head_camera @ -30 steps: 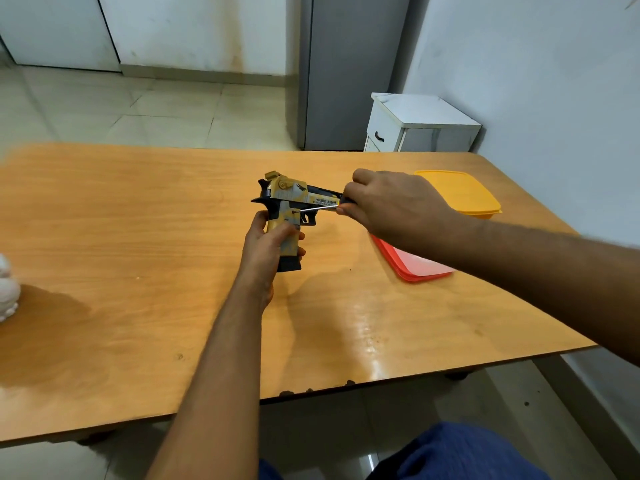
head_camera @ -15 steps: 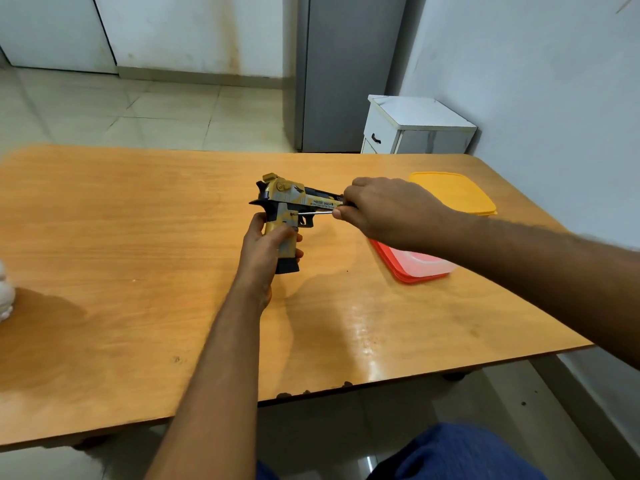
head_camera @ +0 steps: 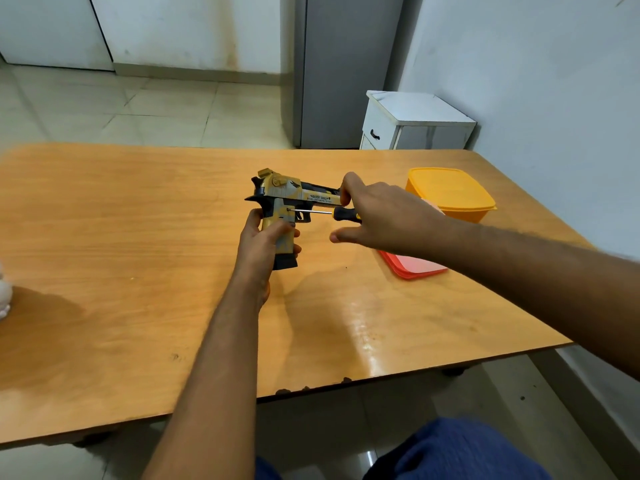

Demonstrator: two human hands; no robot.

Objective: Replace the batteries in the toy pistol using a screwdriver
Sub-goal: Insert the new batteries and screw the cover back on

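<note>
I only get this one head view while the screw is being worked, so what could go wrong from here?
1. The right hand looks loose on the screwdriver: thumb and forefinger are spread, so the tip could slip off the screw in the toy pistol.
2. The left hand holds the pistol by the grip alone, raised off the table; sideways pressure may twist it.
3. A freed screw might drop and roll off the table.

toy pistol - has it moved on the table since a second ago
No. The toy pistol stays upright in the left hand, still the same way left of the orange container.
</note>
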